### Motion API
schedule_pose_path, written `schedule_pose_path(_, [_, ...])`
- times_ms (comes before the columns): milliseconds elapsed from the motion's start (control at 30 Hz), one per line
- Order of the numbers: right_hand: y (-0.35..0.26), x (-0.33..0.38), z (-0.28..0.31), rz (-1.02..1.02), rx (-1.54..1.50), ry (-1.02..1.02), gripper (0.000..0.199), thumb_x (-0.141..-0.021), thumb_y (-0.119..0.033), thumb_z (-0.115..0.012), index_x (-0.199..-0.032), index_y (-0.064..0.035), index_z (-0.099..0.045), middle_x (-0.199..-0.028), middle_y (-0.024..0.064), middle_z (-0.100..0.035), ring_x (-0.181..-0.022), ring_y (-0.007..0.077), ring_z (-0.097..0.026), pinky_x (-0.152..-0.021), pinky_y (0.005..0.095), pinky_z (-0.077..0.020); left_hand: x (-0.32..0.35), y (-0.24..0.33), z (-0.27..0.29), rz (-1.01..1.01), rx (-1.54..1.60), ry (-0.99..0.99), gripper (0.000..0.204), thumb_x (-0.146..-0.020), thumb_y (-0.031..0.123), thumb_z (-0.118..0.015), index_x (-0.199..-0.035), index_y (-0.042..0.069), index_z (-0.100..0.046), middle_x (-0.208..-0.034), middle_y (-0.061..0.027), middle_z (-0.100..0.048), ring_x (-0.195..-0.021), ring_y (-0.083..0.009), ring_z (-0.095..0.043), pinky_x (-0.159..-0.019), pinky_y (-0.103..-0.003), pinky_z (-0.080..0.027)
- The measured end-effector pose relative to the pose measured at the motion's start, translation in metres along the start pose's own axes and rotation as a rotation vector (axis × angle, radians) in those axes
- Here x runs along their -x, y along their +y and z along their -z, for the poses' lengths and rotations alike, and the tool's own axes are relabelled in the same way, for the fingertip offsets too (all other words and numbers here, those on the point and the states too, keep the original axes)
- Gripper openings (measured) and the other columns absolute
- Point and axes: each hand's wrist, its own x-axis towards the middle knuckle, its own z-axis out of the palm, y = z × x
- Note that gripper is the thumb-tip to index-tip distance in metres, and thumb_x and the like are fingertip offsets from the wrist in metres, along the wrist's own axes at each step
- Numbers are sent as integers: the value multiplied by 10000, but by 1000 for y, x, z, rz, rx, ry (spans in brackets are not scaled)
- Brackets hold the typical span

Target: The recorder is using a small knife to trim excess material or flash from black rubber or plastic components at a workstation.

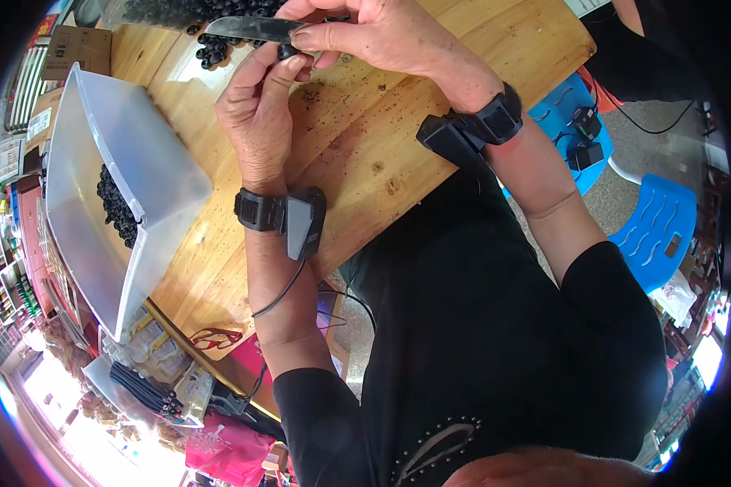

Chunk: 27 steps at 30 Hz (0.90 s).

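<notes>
My left hand point(257, 118) is closed, pinching a small round black part point(286, 51) between thumb and fingers over the wooden table. A knife point(250, 29) with a dark blade is gripped in my right hand point(378, 36), thumb pressed along it. Its blade points left, just above the black part; whether it touches the part I cannot tell. Behind my hands lies a heap of similar black parts point(166, 11), and a small cluster of them point(212, 56) sits nearer. Dark crumbs point(310, 97) are scattered on the wood below my fingers.
On the left stands a translucent plastic bin point(166, 146) with a pile of black parts point(118, 209) inside. Red-framed glasses point(216, 338) lie at the table's near left edge. A cardboard box point(76, 53) is far left, blue stools point(656, 231) right. Another person's dark clothing point(658, 61) shows far right.
</notes>
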Motion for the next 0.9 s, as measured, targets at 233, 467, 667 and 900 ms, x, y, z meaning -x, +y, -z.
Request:
schedule_pose_path(233, [-3,1,-6,39,96,108,136,-930,-29,-689,-1058,11,-714,-844,66,-735,-750,113,-687,-669,288,-536,4,0,-2,-64,-23,-18,261,-952,-55,-680,-1209,-27,-718,-970,-86,-730,-815,-153,-688,-775,-271,-581])
schedule_pose_path(467, [-5,-1,0,-182,-296,35,142,-952,-11,-678,-1087,21,-708,-889,54,-727,-763,84,-683,-667,266,-556,0,1,0,-51,66,-56,280,-980,-34,-645,-1256,-39,-695,-1048,-120,-747,-908,-181,-681,-890,-308,-555])
schedule_pose_path(667, [-6,1,0,13,-66,4,139,-942,-16,-685,-1075,15,-710,-892,72,-730,-770,114,-696,-680,285,-557,0,3,-3,-26,17,0,248,-981,-30,-650,-1222,-50,-705,-1020,-114,-755,-877,-182,-688,-870,-306,-563])
schedule_pose_path(900, [-1,-2,-7,57,185,108,138,-904,-35,-698,-1038,1,-712,-872,125,-737,-773,211,-720,-680,333,-540,0,-3,-1,-81,-72,5,246,-958,-40,-686,-1201,-42,-719,-965,-75,-730,-797,-137,-681,-757,-265,-576])
